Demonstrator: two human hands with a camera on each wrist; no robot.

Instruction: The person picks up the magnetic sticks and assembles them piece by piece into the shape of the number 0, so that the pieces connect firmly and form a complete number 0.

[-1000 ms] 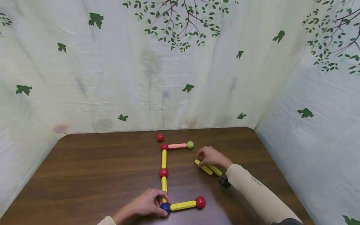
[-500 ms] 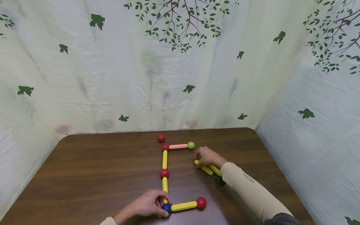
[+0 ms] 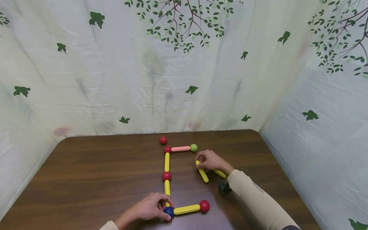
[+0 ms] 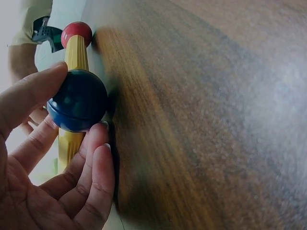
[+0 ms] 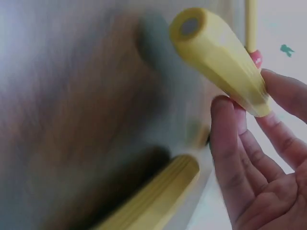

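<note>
My left hand (image 3: 150, 206) grips the blue ball (image 4: 76, 100) at the near corner of a stick-and-ball frame lying on the table, thumb on one side and fingertips on the other. From that ball a yellow stick (image 3: 187, 209) runs right to a red ball (image 3: 204, 206). Two more yellow sticks lead away, joined by a red ball (image 3: 166, 176). To the right, my right hand (image 3: 211, 160) pinches one end of a loose yellow building stick (image 5: 220, 62); its free end shows a grey disc. A second loose yellow stick (image 5: 158, 196) lies beside that hand.
At the frame's far end, a red ball (image 3: 167, 149) joins a pink stick (image 3: 180, 149) tipped with a green ball (image 3: 194, 148). Behind it sits a loose red ball (image 3: 163, 140). Leaf-printed curtains (image 3: 138, 80) hang behind and beside the brown table (image 3: 86, 179).
The right hand has shifted slightly left and turned the pinched yellow stick away from the other loose one. The left hand stays at the blue ball.
</note>
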